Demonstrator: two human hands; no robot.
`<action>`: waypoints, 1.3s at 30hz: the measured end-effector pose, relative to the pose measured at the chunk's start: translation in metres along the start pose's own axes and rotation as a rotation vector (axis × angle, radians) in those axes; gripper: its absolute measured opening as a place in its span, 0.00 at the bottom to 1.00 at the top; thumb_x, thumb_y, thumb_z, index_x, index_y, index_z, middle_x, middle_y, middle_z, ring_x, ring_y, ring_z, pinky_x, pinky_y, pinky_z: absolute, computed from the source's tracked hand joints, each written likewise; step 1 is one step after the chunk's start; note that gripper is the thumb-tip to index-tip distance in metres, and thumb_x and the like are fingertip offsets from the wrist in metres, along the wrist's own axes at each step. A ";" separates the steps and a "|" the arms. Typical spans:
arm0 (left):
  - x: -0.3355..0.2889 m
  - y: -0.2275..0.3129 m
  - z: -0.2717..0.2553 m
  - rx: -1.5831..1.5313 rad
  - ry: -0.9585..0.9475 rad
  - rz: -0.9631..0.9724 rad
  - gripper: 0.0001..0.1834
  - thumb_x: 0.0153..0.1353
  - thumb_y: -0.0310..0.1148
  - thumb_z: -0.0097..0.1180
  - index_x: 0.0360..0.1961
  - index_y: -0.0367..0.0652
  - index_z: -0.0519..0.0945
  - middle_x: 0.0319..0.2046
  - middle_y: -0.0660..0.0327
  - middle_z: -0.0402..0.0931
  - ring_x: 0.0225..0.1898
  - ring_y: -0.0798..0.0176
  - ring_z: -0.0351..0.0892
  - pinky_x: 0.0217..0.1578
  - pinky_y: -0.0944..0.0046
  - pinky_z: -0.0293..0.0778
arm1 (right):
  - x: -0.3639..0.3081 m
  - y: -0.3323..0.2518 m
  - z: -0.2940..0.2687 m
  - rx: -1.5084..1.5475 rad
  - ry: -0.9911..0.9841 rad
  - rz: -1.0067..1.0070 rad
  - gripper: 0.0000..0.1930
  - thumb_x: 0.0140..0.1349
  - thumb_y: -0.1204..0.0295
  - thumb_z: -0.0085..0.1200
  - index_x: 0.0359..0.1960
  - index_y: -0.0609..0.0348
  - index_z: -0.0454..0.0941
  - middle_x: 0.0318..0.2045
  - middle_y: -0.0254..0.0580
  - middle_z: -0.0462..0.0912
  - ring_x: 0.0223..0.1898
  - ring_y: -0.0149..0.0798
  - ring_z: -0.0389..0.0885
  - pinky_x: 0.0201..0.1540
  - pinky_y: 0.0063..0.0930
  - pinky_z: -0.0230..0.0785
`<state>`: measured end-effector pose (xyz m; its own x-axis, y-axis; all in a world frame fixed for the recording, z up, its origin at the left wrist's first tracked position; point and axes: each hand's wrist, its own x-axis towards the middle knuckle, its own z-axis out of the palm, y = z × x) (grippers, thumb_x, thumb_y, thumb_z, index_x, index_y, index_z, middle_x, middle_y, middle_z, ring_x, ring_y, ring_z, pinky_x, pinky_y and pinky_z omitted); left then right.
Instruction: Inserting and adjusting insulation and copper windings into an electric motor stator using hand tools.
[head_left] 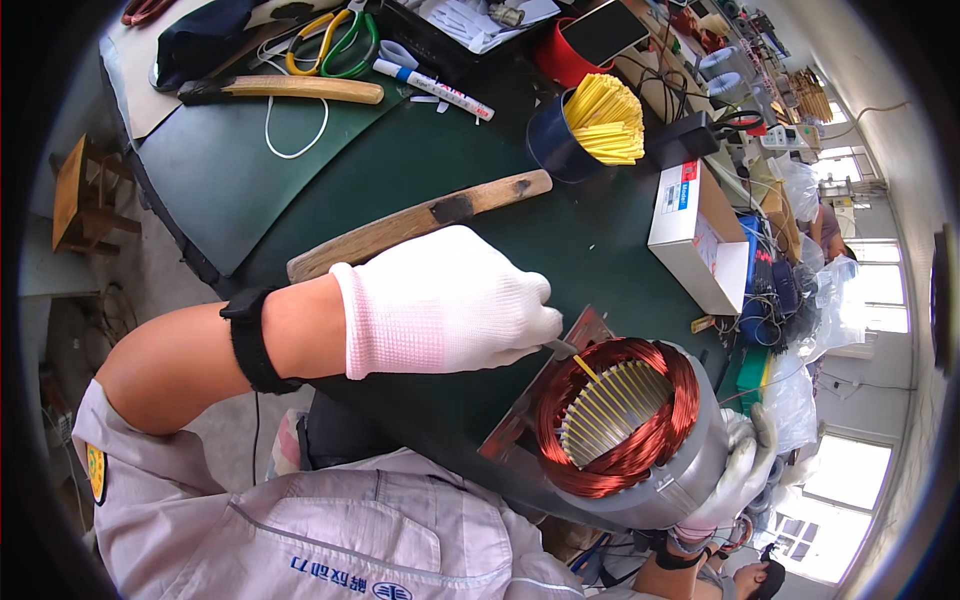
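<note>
The copper-wound stator is rested near the bench's near edge, its slotted bore turned upward, apparently so that the slots can be reached. Its housing is backed by the gloved right hand, seemingly for steadiness; whether those fingers are closed on it cannot be told. By the gloved left hand, a thin grey tool is gripped in curled fingers, its tip brought beside a yellow strip at the bore's rim. Room for moving is left between stator and open white carton; behind the left hand, it is limited by the curved wooden stick.
</note>
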<state>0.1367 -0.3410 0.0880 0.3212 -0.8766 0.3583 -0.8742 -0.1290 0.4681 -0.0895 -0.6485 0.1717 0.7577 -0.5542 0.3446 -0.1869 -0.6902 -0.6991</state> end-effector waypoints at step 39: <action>0.024 0.008 0.007 0.085 0.016 0.068 0.08 0.60 0.36 0.64 0.35 0.44 0.83 0.34 0.58 0.83 0.39 0.51 0.86 0.38 0.53 0.82 | -0.001 0.008 -0.006 0.043 -0.004 0.005 0.20 0.77 0.69 0.40 0.63 0.68 0.73 0.45 0.41 0.76 0.45 0.31 0.71 0.53 0.28 0.66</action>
<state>0.1354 -0.3664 0.0948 0.2656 -0.8772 0.4000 -0.9216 -0.1091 0.3726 -0.0956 -0.6560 0.1701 0.7596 -0.5555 0.3383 -0.1639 -0.6668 -0.7270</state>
